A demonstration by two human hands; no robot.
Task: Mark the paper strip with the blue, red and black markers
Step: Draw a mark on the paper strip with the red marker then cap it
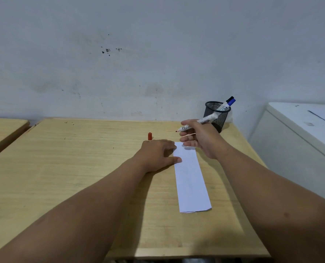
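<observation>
A white paper strip (191,179) lies lengthwise on the wooden table (63,177). My left hand (158,154) rests flat on the table, fingertips and thumb pressing the strip's far left edge. My right hand (197,137) hovers just above the strip's far end, holding an uncapped red marker (199,123) with its tip pointing left. The red cap (149,136) stands upright on the table beyond my left hand. The blue marker (226,105) and a black-capped marker (229,99) lean in a black mesh cup (217,115).
The mesh cup stands at the table's far right corner against a stained white wall. A white cabinet (300,133) stands to the right of the table. Another wooden table (2,130) adjoins on the left.
</observation>
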